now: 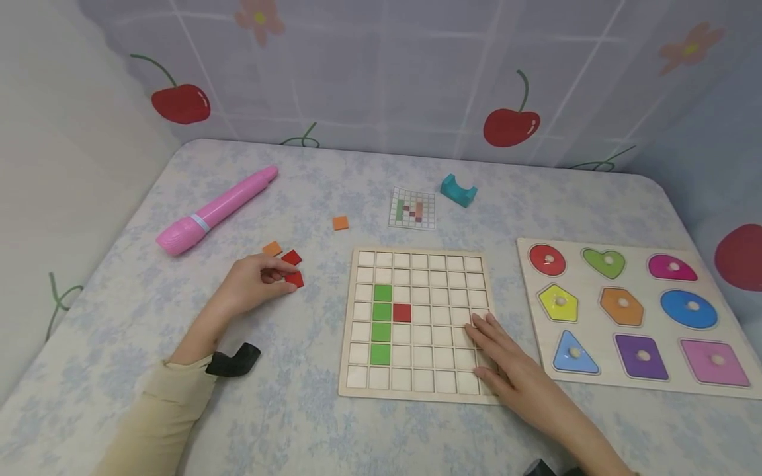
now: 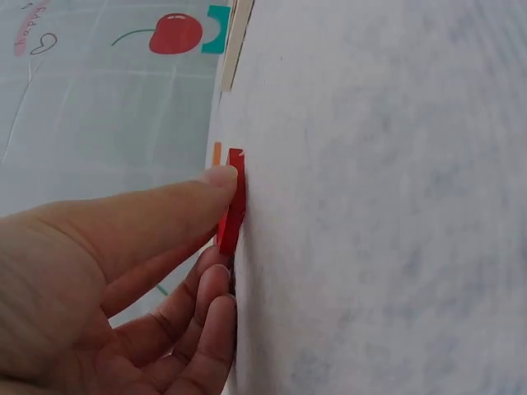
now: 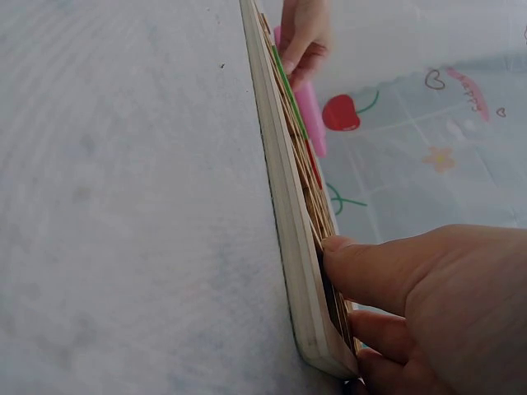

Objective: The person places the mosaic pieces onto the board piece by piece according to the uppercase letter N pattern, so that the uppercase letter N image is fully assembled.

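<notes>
At the left, my left hand [image 1: 253,284] is at a small red square tile [image 1: 294,279], pinching it between thumb and fingers. In the left wrist view the thumb tip presses the red tile [image 2: 235,197] close over the tabletop. A second red tile [image 1: 292,257] and an orange tile [image 1: 272,248] lie just beyond the fingers. My right hand [image 1: 512,370] rests on the right edge of the wooden grid board [image 1: 419,398], fingers extended over its squares. A column of green tiles [image 1: 381,332] and one red tile [image 1: 401,313] sit in the board.
Behind the board lie a small printed grid card [image 1: 412,209], a teal block [image 1: 458,190] and a loose orange tile [image 1: 340,223]. A pink microphone-shaped toy [image 1: 217,211] lies at the back left. A shape puzzle [image 1: 586,317] with knobbed pieces occupies the right.
</notes>
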Available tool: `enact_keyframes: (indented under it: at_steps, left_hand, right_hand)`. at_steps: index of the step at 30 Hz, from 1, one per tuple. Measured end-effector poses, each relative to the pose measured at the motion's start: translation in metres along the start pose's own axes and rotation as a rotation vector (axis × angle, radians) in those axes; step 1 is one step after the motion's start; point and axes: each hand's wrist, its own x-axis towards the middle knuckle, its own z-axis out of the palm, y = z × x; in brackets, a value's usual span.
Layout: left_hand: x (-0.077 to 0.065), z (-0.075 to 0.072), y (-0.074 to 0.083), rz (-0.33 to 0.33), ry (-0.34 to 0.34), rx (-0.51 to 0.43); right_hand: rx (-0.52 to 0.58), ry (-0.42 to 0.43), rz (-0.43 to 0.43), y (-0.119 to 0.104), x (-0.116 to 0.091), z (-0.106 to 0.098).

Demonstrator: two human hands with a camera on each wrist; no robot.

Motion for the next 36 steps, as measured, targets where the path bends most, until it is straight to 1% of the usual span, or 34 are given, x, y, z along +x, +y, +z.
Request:
enact_keyframes:
  at_steps: [6, 13, 18, 22, 25, 29, 31, 33, 36]
  left_hand:
    - [0.000, 0.005, 0.001, -0.002, 0.011, 0.001]
    - [-0.003, 0.008, 0.004, 0.040, 0.027, -0.007]
    - [-0.005, 0.007, 0.012, 0.059, 0.021, -0.024]
    - [-0.003, 0.011, 0.026, 0.106, 0.011, -0.068]
    - [0.002, 0.019, 0.046, 0.166, -0.048, -0.150]
    - [0.011, 0.039, 0.081, 0.239, -0.181, -0.241]
    - [0.016, 0.052, 0.095, 0.255, -0.248, -0.268]
    - [0.020, 0.065, 0.106, 0.261, -0.299, -0.281]
    - [0.023, 0.084, 0.117, 0.268, -0.346, -0.284]
  right_hand:
    - [-0.003, -0.005, 0.011, -0.001, -0.001, -0.001]
    - [0.003, -0.006, 0.015, -0.001, -0.001, 0.000]
    - [0.002, -0.009, 0.021, 0.000, -0.001, 0.000]
    - [-0.001, -0.012, 0.026, 0.000, -0.001, -0.001]
    - [-0.007, -0.013, 0.031, 0.001, -0.002, -0.002]
    - [0.001, -0.012, 0.035, 0.001, -0.003, -0.002]
    - [0.011, -0.010, 0.029, 0.002, -0.002, -0.002]
    - [0.019, -0.011, 0.025, 0.002, -0.002, -0.001]
    - [0.022, -0.017, 0.029, 0.002, -0.001, 0.000]
